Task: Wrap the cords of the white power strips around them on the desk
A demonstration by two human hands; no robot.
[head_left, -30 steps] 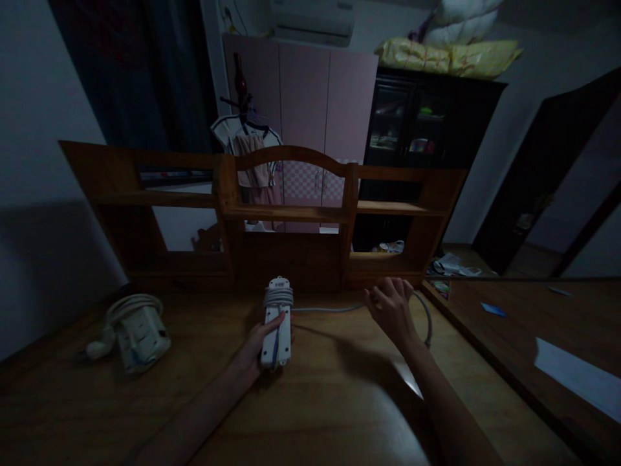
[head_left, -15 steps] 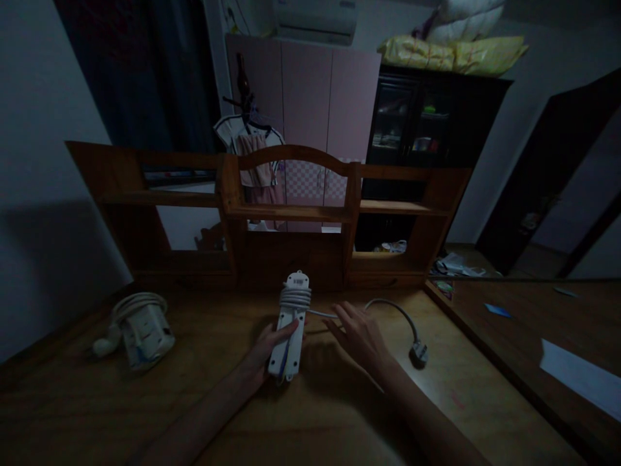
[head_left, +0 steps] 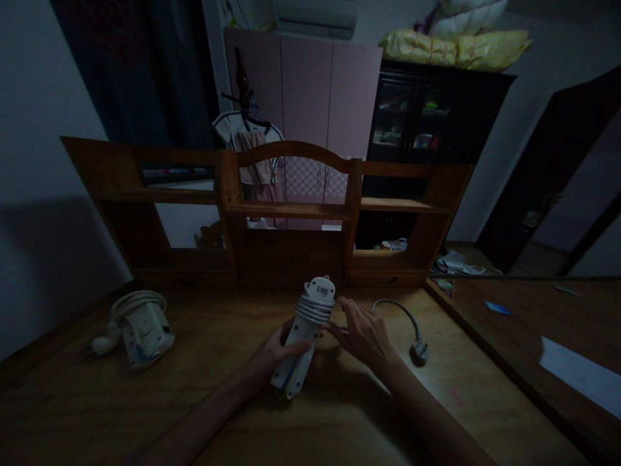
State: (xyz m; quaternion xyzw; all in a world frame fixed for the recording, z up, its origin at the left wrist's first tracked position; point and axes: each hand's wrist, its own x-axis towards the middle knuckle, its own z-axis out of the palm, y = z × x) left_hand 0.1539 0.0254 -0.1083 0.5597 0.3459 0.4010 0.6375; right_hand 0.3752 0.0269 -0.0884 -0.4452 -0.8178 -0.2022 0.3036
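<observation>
A white power strip (head_left: 299,353) is tilted in my left hand (head_left: 274,356), its underside with screws and a label facing me. My left thumb lies across the strip, and the other fingers go behind it. Several turns of grey power cord (head_left: 313,310) wrap round its upper half. My right hand (head_left: 366,333) is close by the strip's right edge, with fingers bent round the cord; the exact grip is partly hidden. From behind that hand the cord arcs over to a grey plug (head_left: 419,353) lying on the wooden desk (head_left: 233,421).
A second white power strip (head_left: 145,333) with its cord coiled on top lies at the left. Along the desk's back stands a wooden shelf unit (head_left: 291,210). Right of a raised edge, a brown surface (head_left: 514,343) holds white paper (head_left: 579,375) and a blue card (head_left: 497,308).
The power strip has shifted right and tilted its top to the right. My right hand has come nearer to it, and the cord stretch between them has shortened.
</observation>
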